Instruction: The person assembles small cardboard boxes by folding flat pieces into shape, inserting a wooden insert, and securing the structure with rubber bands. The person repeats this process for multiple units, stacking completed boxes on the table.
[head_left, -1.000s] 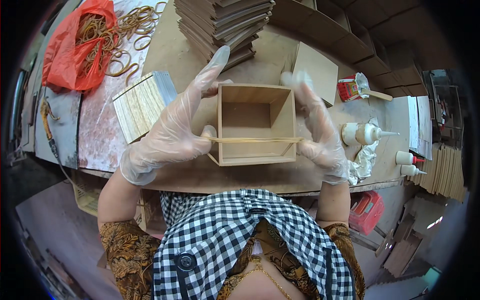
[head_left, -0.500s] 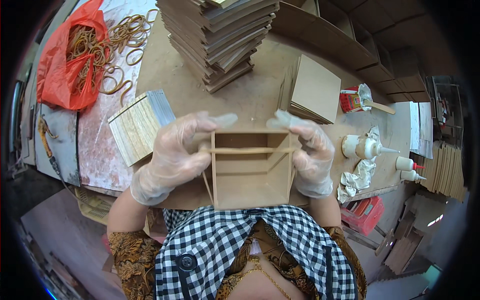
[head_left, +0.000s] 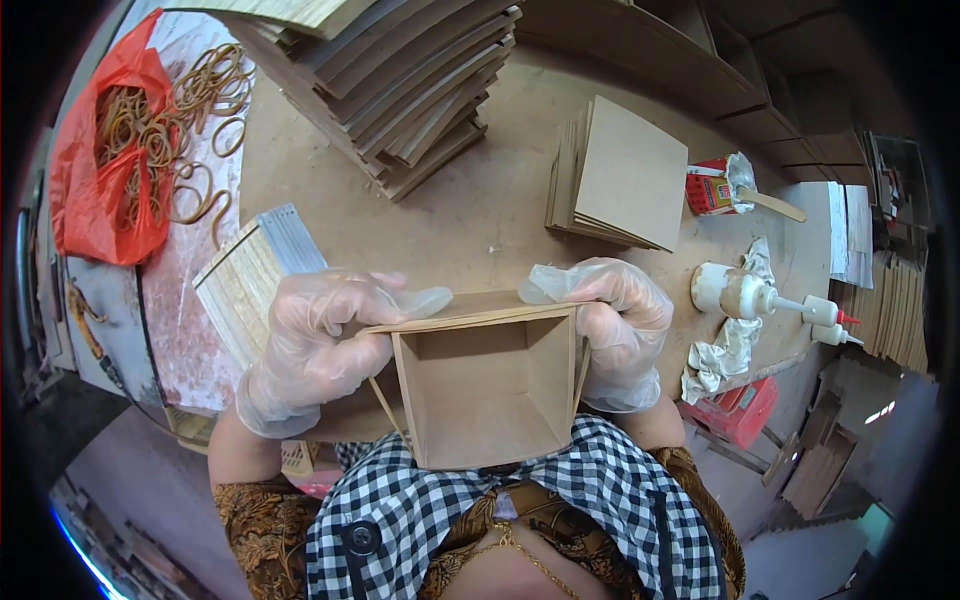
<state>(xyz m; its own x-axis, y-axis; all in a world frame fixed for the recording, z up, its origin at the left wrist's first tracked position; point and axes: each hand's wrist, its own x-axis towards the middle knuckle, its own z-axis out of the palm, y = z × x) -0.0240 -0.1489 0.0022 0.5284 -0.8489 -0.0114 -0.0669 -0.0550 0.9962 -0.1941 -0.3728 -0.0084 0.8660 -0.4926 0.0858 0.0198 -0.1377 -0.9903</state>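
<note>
An open box of thin brown board [head_left: 487,400] is in front of my chest, its hollow side facing up toward me. A tan rubber band [head_left: 478,319] is stretched along the box's far rim. From my hands, strands of it run back down both sides of the box. My left hand [head_left: 325,335], in a clear plastic glove, pinches the band at the far left corner. At the far right corner my right hand [head_left: 622,315], gloved the same way, pinches its other end. Both thumbs are close to the box's side walls. The box's underside is hidden.
Tall stacked boards [head_left: 400,90] stand beyond the box, with a smaller board pile [head_left: 630,175] to their right. Wooden pieces [head_left: 250,285] lie left. A red bag [head_left: 75,190] holds more rubber bands. Glue bottles [head_left: 740,292] and a red carton [head_left: 708,187] lie right.
The band has moved from across the box's opening to its far rim, with both hands pulling it. The box has tipped and shows more of its inside. The whole view has shifted slightly.
</note>
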